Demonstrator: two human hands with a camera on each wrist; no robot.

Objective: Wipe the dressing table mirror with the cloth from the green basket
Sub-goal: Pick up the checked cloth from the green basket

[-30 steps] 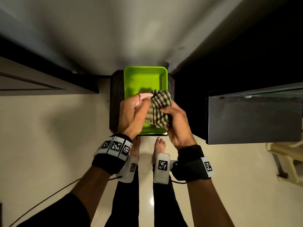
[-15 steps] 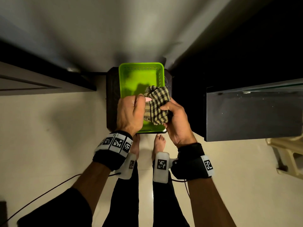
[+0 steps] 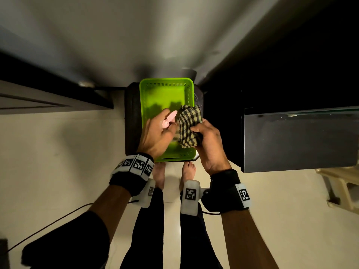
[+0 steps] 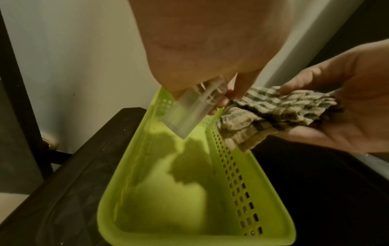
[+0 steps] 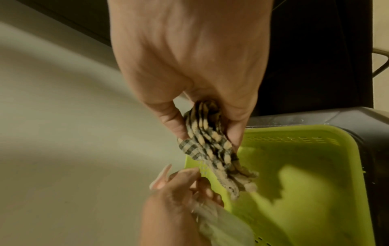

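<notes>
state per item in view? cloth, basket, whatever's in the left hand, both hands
checked cloth: bunched, lifted out of the basket, gripped by the right hand.
green basket: upright on a dark stand, nothing lying inside.
clear spray bottle: held by the left hand, pink top pointing toward the cloth.
left hand: fingers curled round the bottle.
right hand: fingers and thumb curled round the cloth.

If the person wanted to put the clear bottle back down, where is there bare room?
The green plastic basket floor is bare from far wall to near rim. It is crowded above its right wall, where the right hand grips the checked cloth beside the left hand holding the clear bottle.
</notes>
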